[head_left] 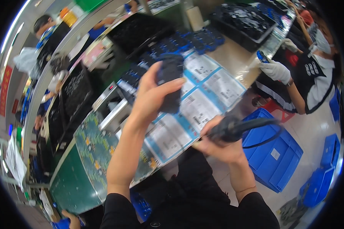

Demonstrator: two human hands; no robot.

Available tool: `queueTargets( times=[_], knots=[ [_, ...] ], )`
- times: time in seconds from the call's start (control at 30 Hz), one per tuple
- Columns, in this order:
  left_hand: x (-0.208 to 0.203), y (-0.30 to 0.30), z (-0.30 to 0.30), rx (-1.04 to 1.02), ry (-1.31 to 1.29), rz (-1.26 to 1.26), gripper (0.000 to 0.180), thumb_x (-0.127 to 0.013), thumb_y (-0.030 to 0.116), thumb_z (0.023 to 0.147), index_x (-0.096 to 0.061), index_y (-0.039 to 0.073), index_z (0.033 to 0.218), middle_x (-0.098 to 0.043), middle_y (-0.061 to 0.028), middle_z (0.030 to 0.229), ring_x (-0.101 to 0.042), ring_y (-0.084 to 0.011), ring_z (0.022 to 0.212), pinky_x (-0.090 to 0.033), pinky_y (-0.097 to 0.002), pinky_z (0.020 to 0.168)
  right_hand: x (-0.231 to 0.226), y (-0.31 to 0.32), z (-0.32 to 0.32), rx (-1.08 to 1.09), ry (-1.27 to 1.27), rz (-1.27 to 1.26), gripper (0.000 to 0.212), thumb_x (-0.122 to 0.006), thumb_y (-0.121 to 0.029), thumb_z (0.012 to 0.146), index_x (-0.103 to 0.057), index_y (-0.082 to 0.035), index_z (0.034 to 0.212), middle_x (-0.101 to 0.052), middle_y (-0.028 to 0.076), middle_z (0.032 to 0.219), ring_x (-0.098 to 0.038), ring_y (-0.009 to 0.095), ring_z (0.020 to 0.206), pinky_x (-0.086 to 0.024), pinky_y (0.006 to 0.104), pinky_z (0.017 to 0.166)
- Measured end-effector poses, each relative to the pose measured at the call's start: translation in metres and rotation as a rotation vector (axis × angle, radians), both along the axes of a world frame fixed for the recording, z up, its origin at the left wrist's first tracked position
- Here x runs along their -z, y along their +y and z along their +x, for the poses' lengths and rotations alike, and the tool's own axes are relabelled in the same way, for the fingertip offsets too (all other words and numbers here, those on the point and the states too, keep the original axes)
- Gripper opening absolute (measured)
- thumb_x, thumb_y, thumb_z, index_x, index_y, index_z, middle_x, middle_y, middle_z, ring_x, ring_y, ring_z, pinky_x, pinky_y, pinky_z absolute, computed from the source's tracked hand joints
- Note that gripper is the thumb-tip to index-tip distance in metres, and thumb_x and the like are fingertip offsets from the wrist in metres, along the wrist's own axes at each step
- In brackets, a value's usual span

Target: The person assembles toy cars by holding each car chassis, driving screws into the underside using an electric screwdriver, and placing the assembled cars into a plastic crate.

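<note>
My left hand [151, 91] is closed around a black, flat, roughly rectangular part [172, 80], thumb across its face, raised over the bench. In my right hand [225, 147], near the front edge of the bench, is a black corded hand tool [226, 130]; its cable loops off to the right. Motion blurs the tool, and its tip cannot be made out. Beneath both hands lies a blue-and-white printed sheet [168, 138]. Beyond the left hand, several black-and-blue parts [187, 41] are laid out close together.
Black trays [141, 32] stand at the back and a filled one [244, 24] at the far right. A white device [112, 112] sits left of the sheet. On the floor at right is a blue crate [273, 152]. A co-worker's gloved hand [275, 71] holds a blue-and-black part.
</note>
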State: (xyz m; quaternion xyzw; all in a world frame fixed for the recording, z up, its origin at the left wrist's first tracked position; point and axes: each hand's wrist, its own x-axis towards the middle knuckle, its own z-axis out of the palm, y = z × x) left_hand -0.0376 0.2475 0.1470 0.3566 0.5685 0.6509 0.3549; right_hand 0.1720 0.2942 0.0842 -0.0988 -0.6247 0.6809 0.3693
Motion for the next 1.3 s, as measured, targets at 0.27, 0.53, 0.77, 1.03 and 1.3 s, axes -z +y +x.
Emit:
queueTargets(
  times=[0.27,0.53,0.77,1.03,1.3],
  knots=[
    [0.071,-0.245,-0.004,-0.507,-0.401,0.156,0.033,-0.048,0.032,0.103,-0.057,0.001,0.111,-0.068,-0.0159,0.098,-0.070,-0.0241,0.078,-0.059,-0.0345,0.067,-0.035,-0.045,-0.079,-0.135,0.507,-0.176,0.018,-0.067,0.001,0.084,-0.053,-0.001,0.096,-0.058,0.010,0.073,-0.056,0.014,0.057,-0.051,0.0286,0.060],
    [0.139,-0.280,0.021,-0.597,-0.543,0.147,0.023,-0.059,0.026,0.099,-0.059,0.004,0.107,-0.069,-0.0134,0.092,-0.070,-0.0200,0.075,-0.058,-0.0326,0.067,-0.038,-0.101,-0.172,-0.072,0.407,0.257,0.019,-0.076,0.000,0.080,-0.061,-0.003,0.091,-0.062,0.003,0.073,-0.057,0.006,0.060,-0.047,0.0202,0.056],
    [0.146,-0.274,0.026,-0.641,-0.396,0.153,0.023,-0.058,0.025,0.099,-0.058,0.004,0.108,-0.069,-0.0138,0.095,-0.070,-0.0194,0.076,-0.059,-0.0306,0.068,-0.038,-0.126,-0.190,-0.117,0.254,0.254,0.016,-0.072,0.002,0.083,-0.058,-0.003,0.089,-0.059,0.004,0.067,-0.054,0.008,0.049,-0.044,0.0218,0.047],
    [0.147,-0.268,0.025,-0.674,-0.361,0.184,0.023,-0.061,0.022,0.098,-0.060,0.002,0.110,-0.069,-0.0117,0.096,-0.069,-0.0159,0.082,-0.057,-0.0288,0.072,-0.046,-0.124,-0.197,-0.084,0.194,0.154,0.015,-0.076,-0.006,0.083,-0.064,-0.004,0.074,-0.059,-0.002,0.059,-0.053,0.005,0.048,-0.039,0.0187,0.046],
    [0.151,-0.270,0.023,-0.664,-0.332,0.212,0.025,-0.062,0.022,0.097,-0.061,0.001,0.111,-0.070,-0.0110,0.097,-0.068,-0.0149,0.082,-0.057,-0.0286,0.073,-0.035,-0.117,-0.192,-0.113,0.055,0.119,0.012,-0.069,-0.004,0.085,-0.057,-0.002,0.085,-0.049,0.002,0.057,-0.048,0.012,0.046,-0.042,0.0274,0.048]
  ],
)
